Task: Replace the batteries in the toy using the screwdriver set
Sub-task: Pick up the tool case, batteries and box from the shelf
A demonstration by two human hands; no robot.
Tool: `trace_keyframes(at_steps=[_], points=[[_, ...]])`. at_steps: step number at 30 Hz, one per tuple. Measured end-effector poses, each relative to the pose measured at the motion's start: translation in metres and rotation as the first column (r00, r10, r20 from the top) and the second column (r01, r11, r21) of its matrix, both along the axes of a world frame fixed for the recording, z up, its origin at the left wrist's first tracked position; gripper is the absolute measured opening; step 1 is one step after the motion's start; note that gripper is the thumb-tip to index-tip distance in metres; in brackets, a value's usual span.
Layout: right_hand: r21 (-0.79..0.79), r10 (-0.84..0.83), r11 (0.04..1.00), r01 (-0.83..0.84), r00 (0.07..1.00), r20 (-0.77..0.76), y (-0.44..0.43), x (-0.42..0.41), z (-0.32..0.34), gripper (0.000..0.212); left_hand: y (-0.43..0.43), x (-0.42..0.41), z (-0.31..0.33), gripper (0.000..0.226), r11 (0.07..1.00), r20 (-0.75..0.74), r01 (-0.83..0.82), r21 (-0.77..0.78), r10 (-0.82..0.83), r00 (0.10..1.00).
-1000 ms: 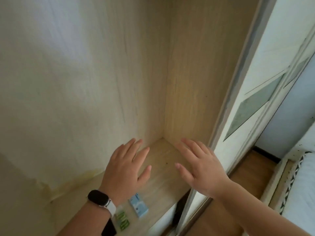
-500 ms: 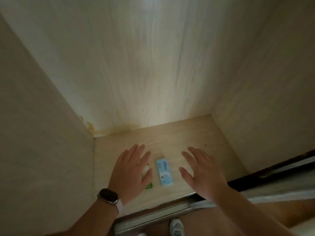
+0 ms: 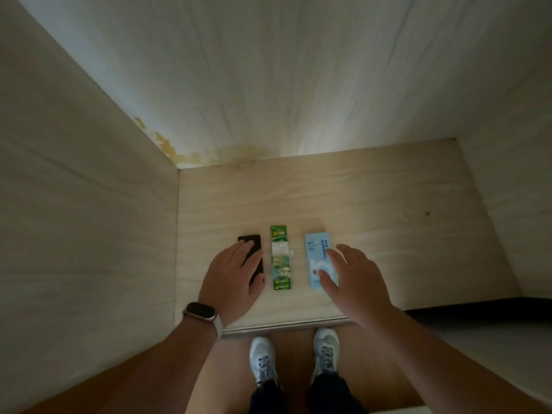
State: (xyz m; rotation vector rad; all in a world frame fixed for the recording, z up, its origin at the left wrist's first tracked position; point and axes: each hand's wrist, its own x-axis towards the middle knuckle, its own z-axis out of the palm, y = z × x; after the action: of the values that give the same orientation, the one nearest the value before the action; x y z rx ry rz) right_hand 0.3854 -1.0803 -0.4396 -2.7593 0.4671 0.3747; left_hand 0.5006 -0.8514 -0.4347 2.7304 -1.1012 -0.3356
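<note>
Three things lie in a row on the wooden cabinet floor (image 3: 373, 210). A flat black rectangular object (image 3: 252, 242) is at the left, partly hidden under my left hand (image 3: 231, 277), whose fingers are spread and straight above it. A green pack of batteries (image 3: 280, 256) lies in the middle. At the right lies a light blue box (image 3: 318, 258); my right hand (image 3: 352, 279) hovers over its right edge with fingers spread. Neither hand holds anything.
Cabinet side walls (image 3: 89, 219) close in on the left and right, with a back panel (image 3: 283, 85) stained yellow at its bottom left. A metal door track (image 3: 283, 324) runs along the front edge. My two feet in white shoes (image 3: 263, 360) stand just below it.
The view has tilted down from the cabinet's back wall to its floor. All three items and my feet now show. Both hands have come lower over the items.
</note>
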Motion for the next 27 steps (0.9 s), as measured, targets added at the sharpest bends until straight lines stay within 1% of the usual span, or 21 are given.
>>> trace_keyframes(at_steps=[2,5,8,12,15,18,20,23,25,27], points=[[0.004,0.000,1.000,0.000,1.000,-0.018,0.000,0.001,-0.024,0.046,0.002,0.004,-0.027,0.036,0.999,-0.006,-0.030,0.023,0.030,1.000],[-0.002,0.005,1.000,-0.005,0.999,-0.032,0.001,0.005,-0.058,0.045,0.004,0.008,-0.068,0.047,0.993,-0.066,-0.073,0.090,0.079,0.995],[0.014,-0.014,1.000,0.014,1.000,-0.021,0.004,0.009,-0.086,0.044,0.006,0.009,-0.107,0.048,0.981,-0.113,-0.134,0.143,0.151,0.982],[0.040,-0.030,0.999,0.030,1.000,-0.001,0.011,0.011,-0.111,0.044,0.005,0.008,-0.146,0.055,0.949,-0.081,-0.250,0.190,0.269,0.960],[0.045,-0.024,0.999,0.024,1.000,0.004,0.018,0.011,-0.123,0.043,0.001,0.004,-0.164,0.065,0.924,-0.055,-0.334,0.187,0.349,0.935],[0.067,-0.022,0.998,0.022,1.000,-0.002,0.028,0.012,-0.131,0.043,-0.001,0.000,-0.178,0.083,0.884,-0.099,-0.409,0.227,0.439,0.893],[0.088,-0.015,0.996,0.014,1.000,0.010,0.034,0.014,-0.135,0.042,-0.002,-0.002,-0.184,0.091,0.861,-0.150,-0.462,0.211,0.496,0.856],[0.144,-0.013,0.989,0.008,0.999,0.036,0.047,0.020,-0.141,0.037,-0.003,-0.002,-0.189,0.100,0.822,-0.233,-0.557,0.122,0.569,0.789],[0.205,-0.051,0.978,0.044,0.998,0.027,0.057,0.026,-0.146,0.036,-0.003,0.000,-0.191,0.107,0.795,-0.285,-0.597,0.106,0.600,0.748],[0.256,-0.103,0.961,0.100,0.995,-0.003,0.065,0.031,-0.151,0.042,-0.002,0.001,-0.194,0.108,0.771,-0.336,-0.631,0.088,0.619,0.710]])
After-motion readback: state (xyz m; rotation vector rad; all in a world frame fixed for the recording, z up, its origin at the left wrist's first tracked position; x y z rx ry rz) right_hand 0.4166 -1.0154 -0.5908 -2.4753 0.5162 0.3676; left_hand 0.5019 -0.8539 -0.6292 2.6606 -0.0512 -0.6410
